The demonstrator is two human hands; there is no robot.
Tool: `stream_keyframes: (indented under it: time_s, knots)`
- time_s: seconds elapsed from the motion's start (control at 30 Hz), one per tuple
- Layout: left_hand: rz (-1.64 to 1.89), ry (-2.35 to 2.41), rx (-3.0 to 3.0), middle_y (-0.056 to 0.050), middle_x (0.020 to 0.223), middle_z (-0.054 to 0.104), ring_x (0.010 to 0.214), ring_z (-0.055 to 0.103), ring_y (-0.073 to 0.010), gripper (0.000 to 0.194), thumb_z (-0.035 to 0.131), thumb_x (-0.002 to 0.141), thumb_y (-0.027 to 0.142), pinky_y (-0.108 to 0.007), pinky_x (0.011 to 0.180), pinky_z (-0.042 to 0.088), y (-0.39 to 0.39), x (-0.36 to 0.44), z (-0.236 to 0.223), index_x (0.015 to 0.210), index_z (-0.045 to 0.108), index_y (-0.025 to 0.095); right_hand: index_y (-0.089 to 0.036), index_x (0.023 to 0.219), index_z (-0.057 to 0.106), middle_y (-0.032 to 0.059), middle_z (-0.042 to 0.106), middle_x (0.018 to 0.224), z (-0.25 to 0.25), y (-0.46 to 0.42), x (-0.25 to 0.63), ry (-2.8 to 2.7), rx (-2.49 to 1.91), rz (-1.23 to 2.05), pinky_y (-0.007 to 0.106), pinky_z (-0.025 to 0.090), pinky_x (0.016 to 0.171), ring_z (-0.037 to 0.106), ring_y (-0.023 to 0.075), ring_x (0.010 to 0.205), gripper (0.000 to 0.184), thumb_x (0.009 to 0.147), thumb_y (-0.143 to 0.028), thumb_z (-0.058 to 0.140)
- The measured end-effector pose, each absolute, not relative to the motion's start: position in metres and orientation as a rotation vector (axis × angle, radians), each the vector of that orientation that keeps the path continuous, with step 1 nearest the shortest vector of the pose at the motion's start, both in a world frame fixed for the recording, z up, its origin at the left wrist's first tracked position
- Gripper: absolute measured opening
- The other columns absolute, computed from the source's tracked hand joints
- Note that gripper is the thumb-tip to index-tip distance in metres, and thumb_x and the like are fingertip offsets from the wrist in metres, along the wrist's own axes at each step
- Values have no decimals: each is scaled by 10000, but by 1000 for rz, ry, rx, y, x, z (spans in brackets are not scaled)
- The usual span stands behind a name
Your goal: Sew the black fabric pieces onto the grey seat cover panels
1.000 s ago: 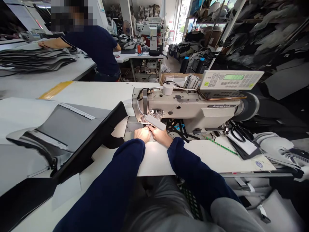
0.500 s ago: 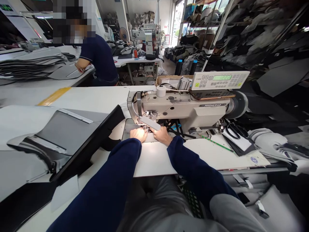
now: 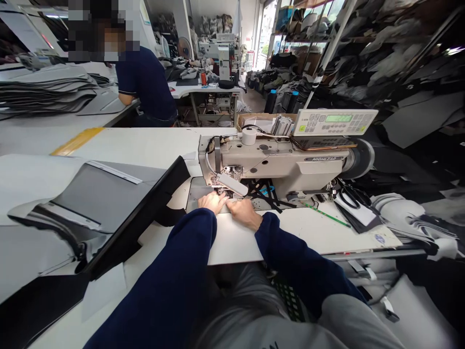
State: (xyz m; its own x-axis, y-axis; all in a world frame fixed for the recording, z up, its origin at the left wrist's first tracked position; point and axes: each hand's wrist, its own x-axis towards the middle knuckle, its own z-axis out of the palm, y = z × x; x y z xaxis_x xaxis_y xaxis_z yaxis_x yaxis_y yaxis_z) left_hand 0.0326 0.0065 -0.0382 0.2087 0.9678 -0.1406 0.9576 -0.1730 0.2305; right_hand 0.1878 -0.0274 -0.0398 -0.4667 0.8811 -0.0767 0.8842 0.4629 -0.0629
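Left hand (image 3: 213, 202) and right hand (image 3: 244, 214) side by side on a gray cloth piece (image 3: 198, 189), both low and flat, no fists, any small pinch too hidden to tell. Gray cloth piece on the flat metal bed of the white sewing machine (image 3: 283, 165), right under the needle end, just ahead of the fingers. Left hand a bit nearer that end. Long side of the cloth hard to tell, with most of it under the hands. Black straps (image 3: 263, 193) just to the right of the hands. Big gray sheet with a black edge (image 3: 109, 203) off to the left on the white table (image 3: 145, 145). Open cardboard box (image 3: 261, 121) behind the machine, with a metal part in it.
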Motion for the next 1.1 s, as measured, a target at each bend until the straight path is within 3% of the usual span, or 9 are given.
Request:
stream_keyframes:
  time_s: [0.13, 0.27, 0.4, 0.5, 0.83, 0.97, 1.1]
  knots:
    - [27, 1788, 2169, -51, 1248, 568, 1073, 573, -323, 467, 412, 860, 500, -422, 865, 452, 10, 29, -35, 1311, 504, 425, -141, 1162, 582, 137, 706, 886, -42, -45, 174, 2677, 1581, -191, 307, 419, 638, 648, 228, 742, 367, 864, -124, 367]
    - [102, 1790, 2224, -64, 1191, 571, 1014, 589, -268, 528, 452, 820, 303, -351, 839, 460, 7, 18, -37, 1347, 489, 320, -163, 1089, 602, 110, 707, 878, -47, -63, 157, 2750, 1515, -251, 303, 423, 626, 644, 223, 726, 322, 861, -131, 377]
    - [222, 1890, 2279, -96, 1117, 582, 952, 594, -238, 347, 403, 863, 257, -325, 808, 448, 3, 11, -46, 1117, 630, 193, -138, 1140, 566, 126, 702, 835, -48, -65, 149, 2757, 1535, -279, 318, 427, 623, 646, 235, 706, 348, 852, -108, 372]
    - [236, 1905, 2288, -107, 1007, 607, 885, 604, -228, 284, 376, 885, 225, -323, 793, 436, 8, 13, -53, 954, 645, 163, -132, 1158, 556, 129, 703, 828, -47, -57, 146, 2735, 1555, -296, 322, 434, 630, 651, 240, 714, 362, 836, -106, 394]
    - [513, 2150, 2165, -100, 896, 656, 853, 617, -221, 215, 388, 869, 156, -294, 725, 414, 31, -6, -70, 901, 600, 148, -131, 1165, 543, 125, 692, 806, -56, -31, 118, 2757, 1584, -234, 312, 450, 621, 658, 249, 717, 344, 844, -137, 419]
    - [516, 2263, 2097, -84, 867, 656, 805, 624, -221, 171, 426, 855, 164, -293, 659, 396, 34, -27, -66, 870, 596, 164, -154, 1159, 527, 83, 678, 777, -54, -24, 96, 2804, 1542, -195, 317, 452, 602, 646, 247, 684, 320, 850, -160, 443]
    - [541, 2282, 2029, -72, 815, 643, 788, 626, -214, 149, 440, 846, 159, -282, 635, 378, 34, -35, -65, 852, 589, 171, -184, 1156, 510, 73, 652, 908, -48, -29, 106, 2851, 1481, -119, 295, 442, 606, 622, 214, 760, 302, 863, -150, 444]
